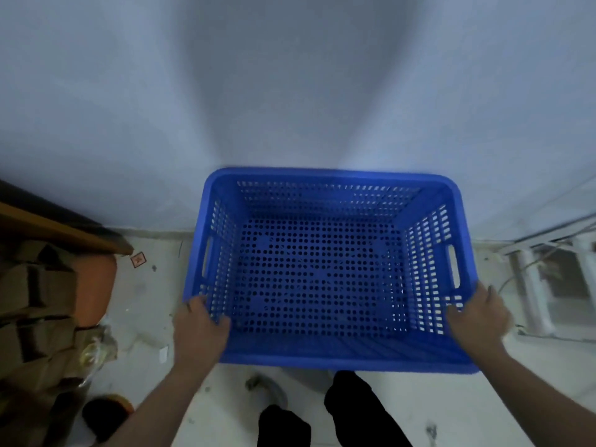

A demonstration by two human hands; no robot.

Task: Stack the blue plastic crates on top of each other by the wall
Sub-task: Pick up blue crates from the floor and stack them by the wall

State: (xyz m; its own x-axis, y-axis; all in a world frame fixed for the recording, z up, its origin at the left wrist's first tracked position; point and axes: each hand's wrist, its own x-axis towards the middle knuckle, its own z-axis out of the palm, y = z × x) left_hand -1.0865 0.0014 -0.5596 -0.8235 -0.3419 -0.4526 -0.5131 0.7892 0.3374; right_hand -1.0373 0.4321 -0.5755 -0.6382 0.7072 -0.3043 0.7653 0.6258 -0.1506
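Note:
A blue perforated plastic crate (325, 359) fills the middle of the view, its far rim close against the pale wall (290, 91). It is empty, with slotted sides and a handle cut-out on each short side. My left hand (201, 330) grips its near left corner, fingers curled over the rim. My right hand (477, 317) holds the near right corner, fingers inside the wall. Whether another crate sits under it is hidden.
Cardboard boxes (35, 304) and an orange object (96, 285) stand at the left, under a wooden board (64, 230). A white frame with cables (541, 285) is at the right. The pale floor (145, 301) is littered with scraps. My dark trouser legs (348, 411) show below.

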